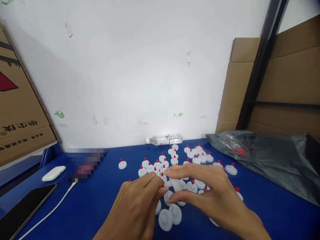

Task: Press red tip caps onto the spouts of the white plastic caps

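Between thumb and fingers, my right hand (212,190) grips a translucent white nozzle cap (177,185) by its wide round base, tilted so its spout points left. My left hand (140,203) pinches a small red tip (163,186) at the end of that spout; the fingers hide most of it. Around and beyond both hands stand several white nozzle caps with red tips (142,171). Close below the hands lie white caps with no red tip showing (165,220). One capped piece (122,164) stands apart at the left.
A clear plastic bottle (165,139) lies against the wall. At the right is a grey plastic bag (270,163) with red tips in clear film. Left are a phone (27,210), a white earbud case (53,173) and a white cable (50,213) on the blue table (100,193).
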`<move>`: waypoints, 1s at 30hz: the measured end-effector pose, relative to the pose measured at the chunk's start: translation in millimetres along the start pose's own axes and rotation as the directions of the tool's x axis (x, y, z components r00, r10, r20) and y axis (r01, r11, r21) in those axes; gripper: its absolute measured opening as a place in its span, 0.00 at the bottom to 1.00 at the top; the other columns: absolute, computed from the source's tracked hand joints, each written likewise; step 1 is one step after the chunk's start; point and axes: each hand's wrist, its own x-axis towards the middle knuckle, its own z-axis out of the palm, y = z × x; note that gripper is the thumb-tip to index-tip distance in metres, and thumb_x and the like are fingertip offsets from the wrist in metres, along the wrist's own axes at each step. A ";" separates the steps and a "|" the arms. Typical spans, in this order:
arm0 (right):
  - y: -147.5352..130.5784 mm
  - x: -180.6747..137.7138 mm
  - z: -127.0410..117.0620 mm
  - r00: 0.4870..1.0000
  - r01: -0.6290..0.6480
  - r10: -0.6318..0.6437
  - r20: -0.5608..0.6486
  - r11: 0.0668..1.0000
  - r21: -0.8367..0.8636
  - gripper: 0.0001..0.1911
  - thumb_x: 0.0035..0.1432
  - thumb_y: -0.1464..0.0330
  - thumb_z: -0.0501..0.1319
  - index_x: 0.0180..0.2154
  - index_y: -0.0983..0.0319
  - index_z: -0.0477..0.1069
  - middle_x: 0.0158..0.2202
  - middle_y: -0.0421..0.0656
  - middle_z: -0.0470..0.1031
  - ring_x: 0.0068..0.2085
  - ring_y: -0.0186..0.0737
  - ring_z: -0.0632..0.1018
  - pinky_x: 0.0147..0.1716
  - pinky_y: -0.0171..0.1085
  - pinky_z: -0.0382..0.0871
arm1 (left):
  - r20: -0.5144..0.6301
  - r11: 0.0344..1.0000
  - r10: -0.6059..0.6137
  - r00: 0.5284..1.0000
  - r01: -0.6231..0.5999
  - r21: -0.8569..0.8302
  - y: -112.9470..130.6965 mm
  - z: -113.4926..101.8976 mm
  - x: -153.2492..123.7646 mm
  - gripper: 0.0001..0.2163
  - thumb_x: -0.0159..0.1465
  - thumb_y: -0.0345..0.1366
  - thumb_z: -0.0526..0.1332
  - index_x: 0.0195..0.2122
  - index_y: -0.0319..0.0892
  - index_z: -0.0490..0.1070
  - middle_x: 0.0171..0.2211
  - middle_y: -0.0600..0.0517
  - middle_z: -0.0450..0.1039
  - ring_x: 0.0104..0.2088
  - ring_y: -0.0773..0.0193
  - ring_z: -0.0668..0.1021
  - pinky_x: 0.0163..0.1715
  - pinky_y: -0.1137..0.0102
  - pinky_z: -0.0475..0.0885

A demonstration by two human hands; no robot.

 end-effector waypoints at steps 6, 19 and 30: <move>-6.3 0.7 -2.7 1.000 0.013 -0.013 -0.005 0.999 -0.048 0.18 0.61 0.62 0.76 0.51 0.49 0.77 0.48 0.30 0.87 0.50 0.34 0.87 0.55 0.28 0.76 | -0.079 0.999 0.010 0.997 -0.013 -0.041 4.7 -2.6 -0.7 0.17 0.80 0.35 0.47 0.36 0.46 0.72 0.33 0.54 0.79 0.30 0.66 0.80 0.32 0.72 0.72; 2.7 -19.2 -38.8 0.861 -0.172 0.323 0.394 0.913 -0.371 0.06 0.70 0.56 0.66 0.45 0.48 0.79 0.50 0.37 0.82 0.51 0.44 0.83 0.47 0.39 0.78 | 0.485 0.955 -0.269 0.832 0.164 0.248 4.8 7.7 -0.5 0.07 0.71 0.32 0.65 0.47 0.49 0.80 0.46 0.51 0.84 0.43 0.55 0.86 0.36 0.68 0.73; 13.8 -27.6 -36.1 0.756 -0.320 0.464 0.461 0.877 -0.358 0.14 0.56 0.71 0.77 0.42 0.47 0.81 0.45 0.32 0.83 0.46 0.41 0.84 0.45 0.36 0.79 | 0.419 0.975 -0.188 0.888 0.119 0.187 -5.9 6.5 -5.4 0.12 0.72 0.26 0.58 0.40 0.47 0.80 0.40 0.52 0.84 0.36 0.60 0.85 0.32 0.72 0.70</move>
